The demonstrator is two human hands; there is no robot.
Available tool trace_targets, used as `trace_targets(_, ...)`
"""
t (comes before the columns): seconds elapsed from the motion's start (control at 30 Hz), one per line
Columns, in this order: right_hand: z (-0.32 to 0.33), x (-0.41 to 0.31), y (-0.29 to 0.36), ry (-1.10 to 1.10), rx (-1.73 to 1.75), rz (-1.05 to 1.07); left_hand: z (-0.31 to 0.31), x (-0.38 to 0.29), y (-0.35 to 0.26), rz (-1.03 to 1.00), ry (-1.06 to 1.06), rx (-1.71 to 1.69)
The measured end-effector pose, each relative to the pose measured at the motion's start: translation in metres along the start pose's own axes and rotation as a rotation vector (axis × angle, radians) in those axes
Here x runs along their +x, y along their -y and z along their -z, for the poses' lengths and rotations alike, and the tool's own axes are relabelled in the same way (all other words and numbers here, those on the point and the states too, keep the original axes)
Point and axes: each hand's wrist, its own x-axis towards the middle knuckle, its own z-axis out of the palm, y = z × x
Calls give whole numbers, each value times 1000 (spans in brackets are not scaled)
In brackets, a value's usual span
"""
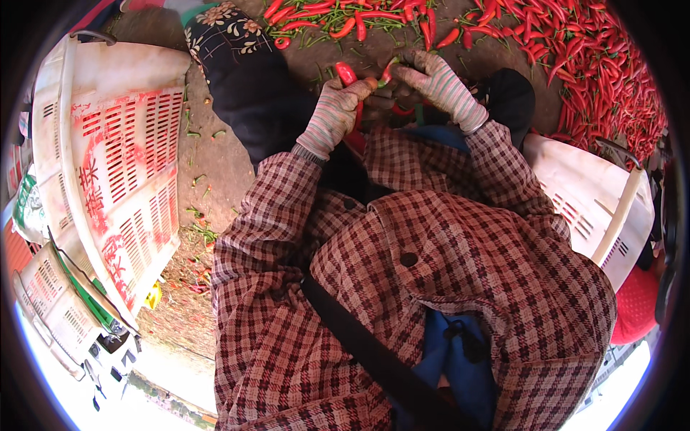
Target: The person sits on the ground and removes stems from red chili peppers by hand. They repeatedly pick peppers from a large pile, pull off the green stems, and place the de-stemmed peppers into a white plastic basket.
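Note:
Both hands wear striped knit gloves with dirty fingertips and are raised above the lap, close together. My left hand (338, 110) grips a red chili pepper (346, 74), whose end sticks up past the thumb. More red shows below that palm, partly hidden by the glove. Between the thumb and fingers of my right hand (442, 89) is a smaller chili piece (386, 74), red with a green end. A narrow gap separates the two hands. Beyond them, red chilies (345, 28) lie on the ground among loose green stems.
A large heap of red chilies (598, 59) spreads at the upper right. White slotted plastic crates stand at the left (126, 134) and right (577, 167); the left one bears red writing. Stem scraps (202, 231) litter the ground by my left leg (253, 91).

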Motion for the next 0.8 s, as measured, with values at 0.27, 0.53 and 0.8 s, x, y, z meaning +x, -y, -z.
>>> trace_targets(0.27,-11,2,22,-33,-676,219,3,3,5,68,80,108)
trace_targets(0.53,-31,8,2,-203,-804,238,-6,4,17,-3,-180,109)
trace_targets(0.8,-24,19,-23,-231,499,-216,7,12,31,-173,-348,135)
